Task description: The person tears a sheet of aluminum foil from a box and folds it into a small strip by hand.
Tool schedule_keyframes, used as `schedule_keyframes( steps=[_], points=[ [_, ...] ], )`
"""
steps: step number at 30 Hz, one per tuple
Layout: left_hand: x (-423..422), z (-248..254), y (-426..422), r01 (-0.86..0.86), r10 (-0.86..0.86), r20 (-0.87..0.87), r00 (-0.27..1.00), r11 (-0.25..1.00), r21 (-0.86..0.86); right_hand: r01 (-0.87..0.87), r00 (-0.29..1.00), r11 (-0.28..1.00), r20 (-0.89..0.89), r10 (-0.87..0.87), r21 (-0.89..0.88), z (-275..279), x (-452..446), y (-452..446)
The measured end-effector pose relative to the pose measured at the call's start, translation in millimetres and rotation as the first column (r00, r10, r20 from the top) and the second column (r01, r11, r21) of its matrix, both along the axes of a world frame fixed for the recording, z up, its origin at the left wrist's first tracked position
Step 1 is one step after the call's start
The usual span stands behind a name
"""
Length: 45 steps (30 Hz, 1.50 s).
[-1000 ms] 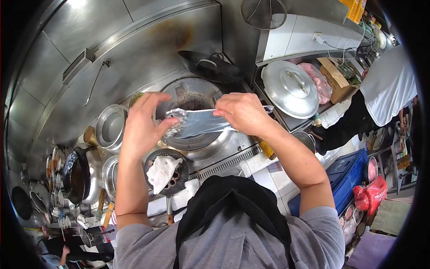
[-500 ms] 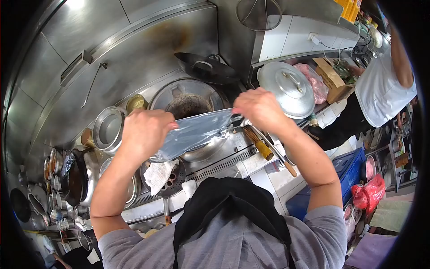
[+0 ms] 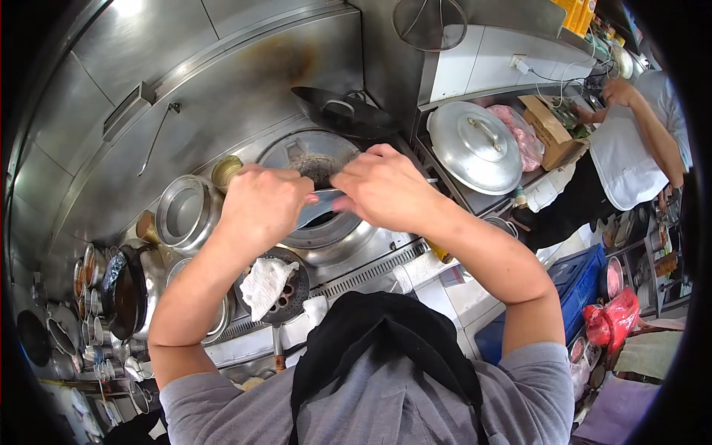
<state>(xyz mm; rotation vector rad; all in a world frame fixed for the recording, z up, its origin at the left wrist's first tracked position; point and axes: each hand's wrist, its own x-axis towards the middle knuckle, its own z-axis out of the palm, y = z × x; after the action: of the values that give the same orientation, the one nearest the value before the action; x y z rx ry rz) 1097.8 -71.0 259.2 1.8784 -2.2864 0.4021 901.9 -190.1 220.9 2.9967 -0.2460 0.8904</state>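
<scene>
Both hands are coming closer together than they were half a second ago, when the thin plastic sheet was stretching broad between them. Now only a short, slanting piece of it is showing. To the right, the co-worker's raised arm is coming down, and a bent forearm is now crossing the white shirt.

The left hand is curling in narrowly, its thumb and fingers pinching the sheet at its left end. The right hand is bending over the other end, fingers narrow and holding the sheet too; its fingertips are blurring a little, so their exact grip is hard to tell. The sheet is hanging in the air between the two hands, in front of the round burner as the camera is seeing it.

Behind the burner, a black wok is leaning at a tilt. Left of the burner, a tin can is standing near a round metal pot. Nearer the body, a perforated ladle is lying on the bench with a crumpled white cloth resting in it. Beyond the right hand, a large metal lid is sitting beside a pink plastic bag, and a cardboard box is standing just past that.
</scene>
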Motion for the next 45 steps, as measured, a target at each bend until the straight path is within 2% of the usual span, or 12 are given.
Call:
schedule_keyframes(
  steps=[10,13,18,21,24,25,28,31,33,38,40,45],
  points=[
    [48.3,-14.1,29.2,-0.135,0.132,-0.152,0.98,0.991,-0.006,0.122,0.978,0.987,-0.154,-0.137,-0.103,-8.5,-29.8,-34.9],
    [63.5,-10.8,30.7,-0.363,0.392,-0.2,0.898,0.916,0.168,0.163,0.96,0.982,-0.214,-0.181,-0.099,-10.6,-38.3,-39.7],
    [28.2,-11.7,8.4,-0.006,0.034,-0.458,0.888,0.998,0.063,0.083,0.975,0.991,-0.195,-0.103,-0.106,-8.8,-24.3,-23.3],
    [39.6,-44.0,-10.0,0.254,-0.074,-0.934,0.35,0.967,0.019,0.107,0.982,0.994,-0.16,-0.1,0.037,4.7,-28.7,-20.5],
    [43.1,-75.8,-19.0,0.165,0.033,-0.998,0.06,0.985,0.043,0.191,0.976,0.956,-0.145,-0.161,0.224,8.8,-48.7,-27.2],
    [45.0,-87.3,-28.9,0.144,0.012,-0.969,0.246,0.988,0.048,0.203,0.973,0.949,-0.156,-0.169,0.241,12.3,-55.6,-31.2],
    [31.6,-91.3,-37.4,-0.001,-0.05,-0.993,0.108,0.999,-0.051,0.262,0.951,0.914,-0.242,-0.191,0.309,25.8,-93.8,-53.2],
    [55.6,-91.9,-45.9,0.056,-0.15,-0.983,-0.101,0.986,-0.157,-0.274,0.96,0.4,0.229,0.158,0.875,7.2,-158.7,-98.4],
    [65.8,-98.4,-52.8,0.084,-0.157,-0.972,-0.175,0.981,-0.174,-0.617,0.772,-0.089,0.623,0.125,0.782,-49.9,-175.7,-127.1],
    [61.6,-108.0,-69.1,0.041,-0.155,-0.947,-0.281,0.984,-0.173,-0.495,0.868,-0.157,0.494,-0.048,0.854,-81.5,-132.4,-91.8],
    [58.9,-107.0,-72.2,0.039,-0.142,-0.953,-0.267,0.987,-0.158,-0.17,0.954,0.179,0.207,-0.217,0.969,-81.5,-115.9,-85.1],
    [49.7,-93.1,-64.1,0.08,0.068,-0.978,-0.195,0.995,0.053,-0.203,0.907,0.138,0.239,-0.346,0.969,-92.3,-115.0,-90.7]
  ],
)
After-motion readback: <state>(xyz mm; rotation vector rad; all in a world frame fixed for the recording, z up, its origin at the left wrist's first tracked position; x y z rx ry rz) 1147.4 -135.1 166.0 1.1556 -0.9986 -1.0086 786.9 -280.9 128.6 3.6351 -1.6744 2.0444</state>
